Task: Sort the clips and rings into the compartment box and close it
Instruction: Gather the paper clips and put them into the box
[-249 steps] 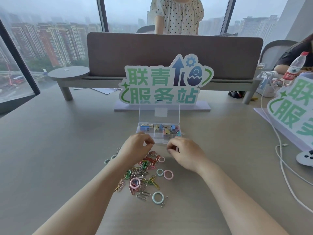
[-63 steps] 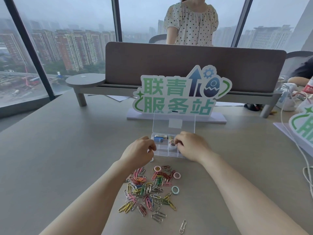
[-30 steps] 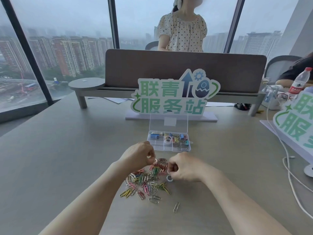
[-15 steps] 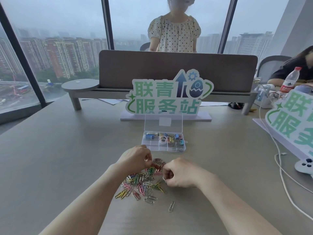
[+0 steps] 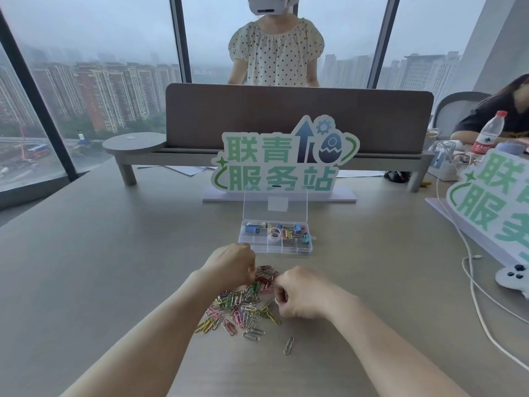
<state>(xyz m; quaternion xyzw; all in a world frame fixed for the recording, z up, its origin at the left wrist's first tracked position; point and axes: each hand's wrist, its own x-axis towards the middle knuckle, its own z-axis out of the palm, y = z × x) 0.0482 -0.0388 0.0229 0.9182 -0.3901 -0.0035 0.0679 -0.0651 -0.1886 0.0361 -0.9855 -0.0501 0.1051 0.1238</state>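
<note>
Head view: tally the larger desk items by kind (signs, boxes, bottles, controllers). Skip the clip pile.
Green-and-white signs: 2
Compartment box, lid open: 1
Water bottle: 1
Game controller: 1
Total: 5

Your left hand (image 5: 233, 266) and right hand (image 5: 300, 296) are bare, with no gloves, rings or watch showing. Both your forearms are uncovered right down to the near edge of the view, so no sleeve shows on either arm.
</note>
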